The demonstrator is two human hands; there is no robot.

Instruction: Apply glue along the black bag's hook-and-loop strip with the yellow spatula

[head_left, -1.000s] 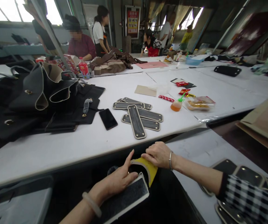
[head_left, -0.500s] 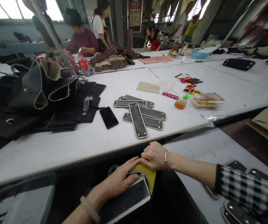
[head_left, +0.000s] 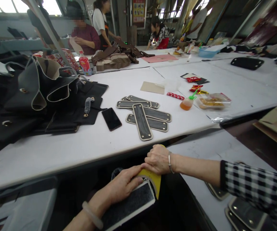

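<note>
Far left on the white bench (head_left: 56, 154): a heap of black bags (head_left: 32, 99) with pale raw edges and small metal fittings, then a dark phone (head_left: 111, 119) lying flat just beside the heap. Nearer the middle, a loose fan of long grey strips (head_left: 144, 115) with pale borders, one crossing over the others with its long axis running away from the bench edge. Below the edge, in the gap before the body: left hand (head_left: 122, 187) laid palm down, fingers spread narrow and flat, pressing on a dark felt-faced panel (head_left: 128, 207) with a pale border. Long axis of the panel slanting from lower left up to upper right, far end curling upward into a yellow underside (head_left: 154, 181). Directly at that curled end, touching the left fingertips: right hand (head_left: 158, 159), closed loosely over the yellow fold, thumb tucked toward the left hand, a bangle on the wrist and a checked sleeve (head_left: 256, 189) trailing off to the right. Both hands on the same piece, left on the flat run, right at the bend, so right the nearer to the curl. Further right on the bench: an orange-filled squeeze bottle (head_left: 187, 103), a clear snack pack (head_left: 212, 102), red wrappers. Lower right: more bordered strips (head_left: 241, 213) stacked on a second grey surface.
</note>
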